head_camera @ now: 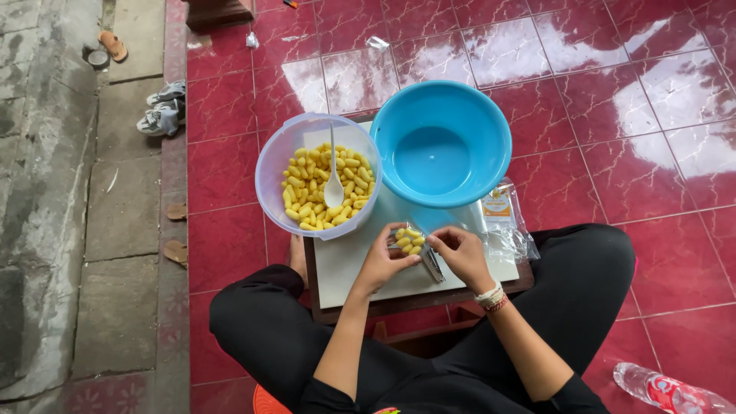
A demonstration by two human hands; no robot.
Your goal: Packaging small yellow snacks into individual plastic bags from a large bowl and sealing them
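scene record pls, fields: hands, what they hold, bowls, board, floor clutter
left hand: on a small clear packet of yellow snacks
right hand: pinching the same packet's right edge
clear bowl: yellow snack pieces, white spoon resting in it
blue basin: nothing in it
board: white, on a low wooden table
empty packets: right of the hands
floor: red tiles; plastic bottle bottom right; shoes at left

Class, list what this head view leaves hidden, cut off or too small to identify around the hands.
- Small packet of yellow pieces: mostly covered by the left hand and right hand.
- Metal tool: kind unclear, half hidden under the right hand.
- Plastic bottle: cut off by the lower right edge.
- Yellow pieces in the clear bowl: too small to identify.
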